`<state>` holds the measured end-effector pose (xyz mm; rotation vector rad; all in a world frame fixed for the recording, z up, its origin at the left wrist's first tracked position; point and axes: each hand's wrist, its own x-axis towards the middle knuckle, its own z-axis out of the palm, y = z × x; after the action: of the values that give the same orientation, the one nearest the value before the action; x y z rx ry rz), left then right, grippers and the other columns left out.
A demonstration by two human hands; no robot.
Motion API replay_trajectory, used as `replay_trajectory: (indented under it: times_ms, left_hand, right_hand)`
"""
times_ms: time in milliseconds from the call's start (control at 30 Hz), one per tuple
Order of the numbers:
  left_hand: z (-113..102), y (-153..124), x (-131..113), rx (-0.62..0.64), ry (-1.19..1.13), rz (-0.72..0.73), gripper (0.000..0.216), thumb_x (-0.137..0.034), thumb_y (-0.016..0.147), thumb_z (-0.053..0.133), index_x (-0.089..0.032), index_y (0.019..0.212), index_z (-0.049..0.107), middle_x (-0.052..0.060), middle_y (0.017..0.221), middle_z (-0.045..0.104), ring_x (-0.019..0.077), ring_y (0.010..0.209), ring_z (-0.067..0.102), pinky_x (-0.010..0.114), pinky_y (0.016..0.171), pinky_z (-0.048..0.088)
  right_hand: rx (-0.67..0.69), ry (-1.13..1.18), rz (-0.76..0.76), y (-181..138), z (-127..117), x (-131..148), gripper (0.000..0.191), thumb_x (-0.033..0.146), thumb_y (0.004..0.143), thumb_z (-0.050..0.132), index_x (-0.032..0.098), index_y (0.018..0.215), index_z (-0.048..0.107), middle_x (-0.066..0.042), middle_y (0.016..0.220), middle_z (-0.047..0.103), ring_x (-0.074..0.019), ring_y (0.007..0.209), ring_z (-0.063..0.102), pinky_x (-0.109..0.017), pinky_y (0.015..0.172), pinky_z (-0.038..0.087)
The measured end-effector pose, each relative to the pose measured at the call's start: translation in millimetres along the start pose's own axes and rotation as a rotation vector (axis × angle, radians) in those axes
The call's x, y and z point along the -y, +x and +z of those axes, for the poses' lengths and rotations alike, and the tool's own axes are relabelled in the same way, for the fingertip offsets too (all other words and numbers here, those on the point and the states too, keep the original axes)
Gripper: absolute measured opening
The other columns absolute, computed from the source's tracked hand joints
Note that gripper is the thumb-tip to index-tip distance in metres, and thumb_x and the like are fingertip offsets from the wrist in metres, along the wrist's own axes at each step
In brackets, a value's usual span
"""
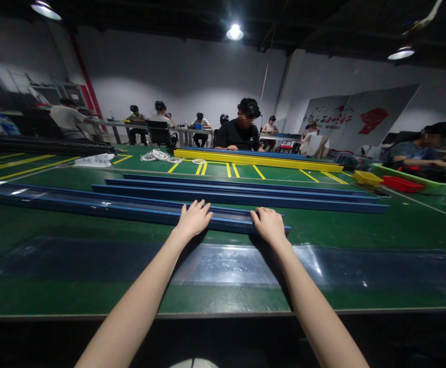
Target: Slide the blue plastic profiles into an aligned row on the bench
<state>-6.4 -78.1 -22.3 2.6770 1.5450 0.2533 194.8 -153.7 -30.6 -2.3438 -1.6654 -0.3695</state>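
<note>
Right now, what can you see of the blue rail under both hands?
The blue rail is a long trough-like channel with raised edges and a glossy, plastic-looking surface. It lies on the green table, running out of view at the left; its right end is just past the right hand. That hand and the left hand both touch it near that end.

- Left grip (195, 221): palm down, fingers (200, 205) stretched forward, slightly spread.
- Right grip (269, 225): right of the left grip, well apart, back upward.
- Bare forearms (134, 301): nearer than the left grip, slanting inward.
</note>
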Motion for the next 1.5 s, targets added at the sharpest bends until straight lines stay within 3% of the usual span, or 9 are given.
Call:
replay_trajectory:
  times_ms: [133, 300, 633, 900, 1133, 1267, 1500]
  left_hand:
    - [10.5, 0.7, -11.3, -0.117, 0.025, 0.068, 0.045, -0.040, 0.088, 0.023, -0.021, 0.124, 0.042, 0.005, 0.134, 0.036, 0.0229, 0.125, 0.028, 0.046, 0.100, 0.022]
    - [16.6, 1.6, -18.8, -0.149, 0.022, 0.117, 0.049, -0.049, 0.086, 0.024, -0.023, 0.124, 0.041, 0.005, 0.133, 0.037, 0.0223, 0.125, 0.028, 0.044, 0.100, 0.021]
    - [0.8, 0.4, -9.2, 0.022, -0.015, 0.056, 0.048, -0.050, 0.086, 0.025, -0.029, 0.129, 0.033, 0.002, 0.138, 0.028, 0.0235, 0.128, 0.020, 0.049, 0.100, 0.019]
    - [-7.7, 0.0, 3.3, 0.116, -0.036, -0.024, 0.049, -0.046, 0.087, 0.026, -0.026, 0.131, 0.030, 0.005, 0.140, 0.021, 0.0273, 0.129, 0.015, 0.053, 0.099, 0.017]
    - [4.3, -0.4, -5.5, -0.065, 0.052, 0.103, 0.039, -0.027, 0.088, 0.029, -0.018, 0.124, 0.041, 0.007, 0.136, 0.032, 0.0223, 0.127, 0.023, 0.047, 0.101, 0.021]
    - [12.5, -0.5, -15.5, -0.151, 0.054, 0.230, 0.039, -0.032, 0.089, 0.029, -0.019, 0.123, 0.043, 0.006, 0.133, 0.037, 0.0204, 0.125, 0.027, 0.044, 0.101, 0.024]
    - [10.0, -1.9, -18.1, -0.099, 0.054, 0.218, 0.043, -0.040, 0.088, 0.029, -0.023, 0.126, 0.039, 0.004, 0.134, 0.035, 0.0229, 0.125, 0.029, 0.043, 0.099, 0.027]
  right_hand:
    - [-0.005, -0.001, 0.001, -0.4, 0.1, 0.4, 0.041, 0.041, 0.086, 0.026, 0.017, 0.089, 0.059, -0.008, 0.099, 0.061, -0.0208, 0.097, 0.050, -0.030, 0.079, 0.032]
    - [0.001, 0.000, 0.000, -0.1, 0.5, -0.1, 0.041, 0.041, 0.086, 0.026, 0.017, 0.089, 0.059, -0.008, 0.100, 0.061, -0.0209, 0.097, 0.050, -0.030, 0.079, 0.032]
    - [-0.036, 0.031, -0.033, 2.3, 5.6, -2.3, 0.041, 0.040, 0.086, 0.027, 0.016, 0.093, 0.060, -0.009, 0.098, 0.061, -0.0205, 0.097, 0.050, -0.029, 0.081, 0.033]
    - [-0.032, 0.025, 0.006, 2.8, 2.9, -5.8, 0.042, 0.040, 0.085, 0.027, 0.015, 0.091, 0.060, -0.010, 0.097, 0.062, -0.0217, 0.095, 0.051, -0.030, 0.078, 0.034]
    - [0.000, 0.021, 0.009, 2.2, 2.0, -3.6, 0.042, 0.041, 0.085, 0.027, 0.015, 0.086, 0.061, -0.011, 0.095, 0.062, -0.0227, 0.093, 0.052, -0.032, 0.078, 0.033]
    - [-0.009, 0.015, 0.005, 1.7, 2.9, -2.5, 0.042, 0.040, 0.085, 0.027, 0.015, 0.086, 0.060, -0.011, 0.095, 0.062, -0.0227, 0.093, 0.052, -0.033, 0.078, 0.032]
    - [-0.028, 0.011, -0.002, 0.1, 3.9, 0.0, 0.041, 0.040, 0.085, 0.027, 0.015, 0.088, 0.060, -0.011, 0.095, 0.062, -0.0228, 0.093, 0.052, -0.033, 0.078, 0.032]
